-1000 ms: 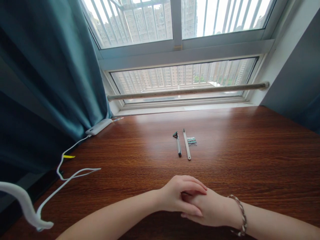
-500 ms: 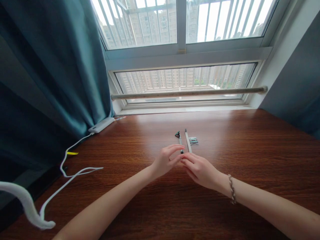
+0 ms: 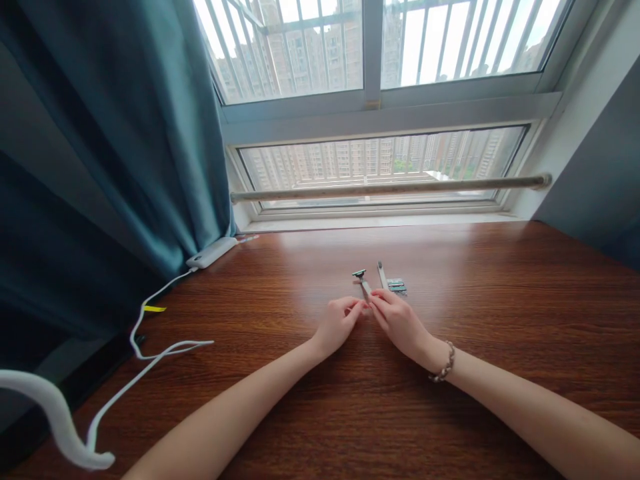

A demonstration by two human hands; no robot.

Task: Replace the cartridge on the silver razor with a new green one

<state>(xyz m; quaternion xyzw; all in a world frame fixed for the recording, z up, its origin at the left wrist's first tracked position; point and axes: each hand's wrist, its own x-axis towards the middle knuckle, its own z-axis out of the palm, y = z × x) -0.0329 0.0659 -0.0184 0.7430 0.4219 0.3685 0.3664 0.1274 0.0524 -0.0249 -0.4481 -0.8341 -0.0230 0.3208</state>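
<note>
A razor [image 3: 367, 288] with a silver handle points away from me, its dark head at the far end. My right hand [image 3: 403, 325] has its fingertips closed on the handle. The fingers of my left hand [image 3: 339, 325] are pinched at the near end of the razor, touching or almost touching the right fingertips; that end is mostly hidden. Just beyond my right hand lies a slim pale grey bar [image 3: 382, 275] with a dark tip, its near part covered by the hand. Beside the bar is a small pack of razor blade cartridges [image 3: 397, 287].
The brown wooden table [image 3: 500, 320] runs up to the window [image 3: 385, 163]. At left a white power strip [image 3: 214, 253] lies against the blue curtain [image 3: 165, 133]. A white cable [image 3: 135, 343], a yellow tag [image 3: 155, 309] and a thick white curved tube [image 3: 55, 413] are nearer.
The razor's head has turned, and its handle now sits in my right fingers. My left fingers, spread over the handle before, have closed together. The whole view has shifted slightly.
</note>
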